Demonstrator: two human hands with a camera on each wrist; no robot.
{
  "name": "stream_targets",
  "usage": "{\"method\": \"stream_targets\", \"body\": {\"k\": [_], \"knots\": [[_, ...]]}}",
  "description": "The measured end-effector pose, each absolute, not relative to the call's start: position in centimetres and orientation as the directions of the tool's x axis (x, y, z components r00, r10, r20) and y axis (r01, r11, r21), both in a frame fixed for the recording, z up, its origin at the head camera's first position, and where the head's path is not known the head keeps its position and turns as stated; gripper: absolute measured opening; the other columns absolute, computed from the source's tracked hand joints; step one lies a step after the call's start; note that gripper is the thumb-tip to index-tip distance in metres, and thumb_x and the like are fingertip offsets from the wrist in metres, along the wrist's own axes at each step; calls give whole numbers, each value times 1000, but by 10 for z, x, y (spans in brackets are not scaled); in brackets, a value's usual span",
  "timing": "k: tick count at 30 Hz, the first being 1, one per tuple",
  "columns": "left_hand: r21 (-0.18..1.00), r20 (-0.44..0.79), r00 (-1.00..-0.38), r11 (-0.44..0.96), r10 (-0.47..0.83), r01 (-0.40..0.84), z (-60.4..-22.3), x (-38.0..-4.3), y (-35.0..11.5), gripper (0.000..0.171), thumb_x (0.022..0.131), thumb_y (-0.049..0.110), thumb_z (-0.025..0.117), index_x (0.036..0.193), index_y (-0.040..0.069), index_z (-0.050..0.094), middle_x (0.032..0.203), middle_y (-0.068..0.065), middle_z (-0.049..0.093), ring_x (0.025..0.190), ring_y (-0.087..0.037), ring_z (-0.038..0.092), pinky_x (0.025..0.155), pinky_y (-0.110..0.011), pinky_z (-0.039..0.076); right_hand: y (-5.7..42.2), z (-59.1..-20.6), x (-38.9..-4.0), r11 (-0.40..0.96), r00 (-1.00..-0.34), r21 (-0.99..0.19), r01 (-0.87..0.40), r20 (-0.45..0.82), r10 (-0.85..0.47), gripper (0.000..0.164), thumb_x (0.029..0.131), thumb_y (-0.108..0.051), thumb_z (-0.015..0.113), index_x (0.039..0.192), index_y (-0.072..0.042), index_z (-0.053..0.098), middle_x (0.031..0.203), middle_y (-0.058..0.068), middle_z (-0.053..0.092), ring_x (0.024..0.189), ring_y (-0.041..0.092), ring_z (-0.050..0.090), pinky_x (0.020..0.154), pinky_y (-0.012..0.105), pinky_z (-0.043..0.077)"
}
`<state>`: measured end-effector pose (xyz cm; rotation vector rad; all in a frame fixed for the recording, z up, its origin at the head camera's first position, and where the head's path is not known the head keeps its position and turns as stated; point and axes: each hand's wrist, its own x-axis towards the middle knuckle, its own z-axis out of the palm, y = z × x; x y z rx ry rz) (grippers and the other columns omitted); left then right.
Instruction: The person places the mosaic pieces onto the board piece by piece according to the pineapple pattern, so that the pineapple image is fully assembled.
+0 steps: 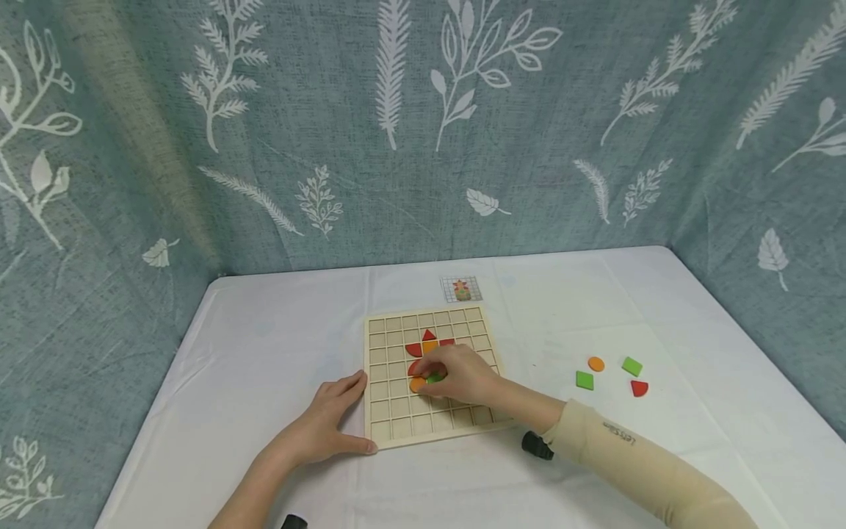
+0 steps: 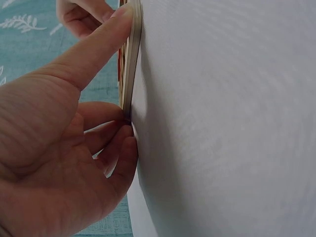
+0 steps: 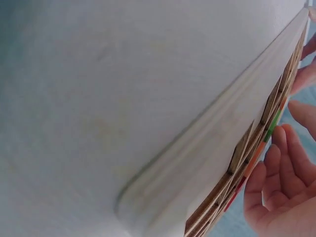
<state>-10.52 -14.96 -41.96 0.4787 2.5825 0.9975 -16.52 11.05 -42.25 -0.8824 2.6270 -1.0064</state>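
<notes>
A wooden grid board (image 1: 390, 430) lies on the white table. My left hand (image 1: 324, 422) spans its near left corner, thumb at the front edge and fingers against the left edge. In the left wrist view, that thumb (image 2: 106, 37) lies along the board's rim. Over the board, my right hand (image 1: 459, 375) pinches an orange disc (image 1: 417, 385) between thumb and index finger. A green piece (image 1: 434, 378) shows under this hand, and a red piece (image 1: 413, 367) sits by the index fingertip. Farther up are a red triangle (image 1: 429, 335), an orange square (image 1: 430, 346) and red quarter-circles (image 1: 413, 350), partly covered.
Behind the board lies a small picture card (image 1: 462, 289) with a coloured figure on a grid. To the right are another orange disc (image 1: 596, 364), two green squares (image 1: 584, 380) and a red quarter-circle (image 1: 639, 389). Patterned blue-green cloth (image 1: 423, 213) surrounds the table.
</notes>
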Motion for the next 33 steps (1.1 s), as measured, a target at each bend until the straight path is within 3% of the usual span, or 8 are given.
{"method": "stream_targets", "body": {"k": [16,33], "knots": [[689,-186,-894,703,407,177,-419,-105,-148,108,67,40,88,149,-3,33,157,-15,27,137,-34,26,109,-56,28,165,-411,-157,546,-884,-778,-310,25,-467,20,85,-19,77,103,-12,74,93,-7,69,77,11,57,65,26,49],[677,-183,-893,712,412,189,-417,-103,-149,107,68,40,87,149,-3,33,157,-16,27,136,-35,27,108,-56,29,255,-408,-137,679,-964,-721,-138,-61,-260,25,86,-28,75,108,-16,72,98,-5,68,85,15,57,70,33,49]]}}
